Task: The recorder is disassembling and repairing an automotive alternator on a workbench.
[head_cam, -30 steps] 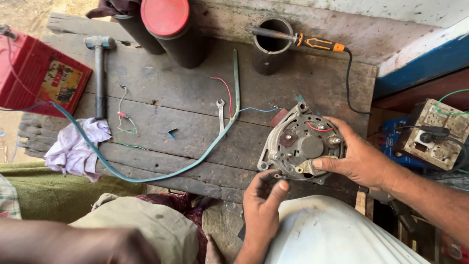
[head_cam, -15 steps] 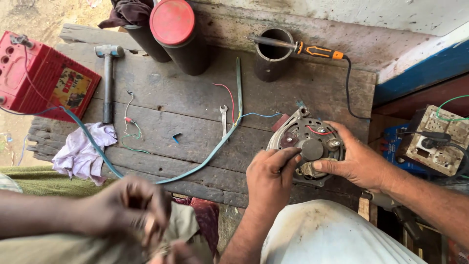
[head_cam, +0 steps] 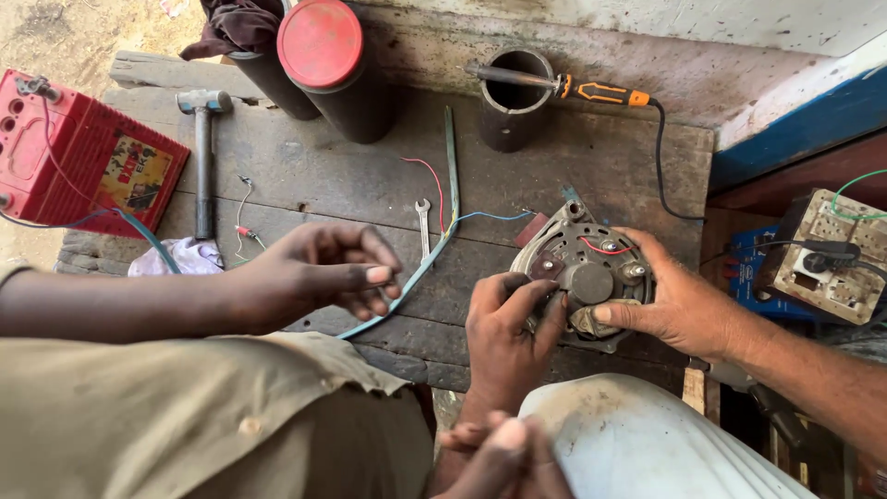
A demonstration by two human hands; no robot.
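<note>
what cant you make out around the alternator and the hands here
Head view, the only one:
- Alternator: front lower part hidden by left hand and right hand.
- Another person's hand pinches something too small to identify.
- Red battery: left side cut off by the frame edge.
- Dark cylinder: inside in shadow.

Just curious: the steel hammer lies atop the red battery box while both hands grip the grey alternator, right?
No: the head view shows the steel hammer on the wooden bench, beside the red battery box. Left hand and right hand grip the grey alternator.

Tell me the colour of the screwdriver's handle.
Orange and black handle, clearest in the head view.
</note>
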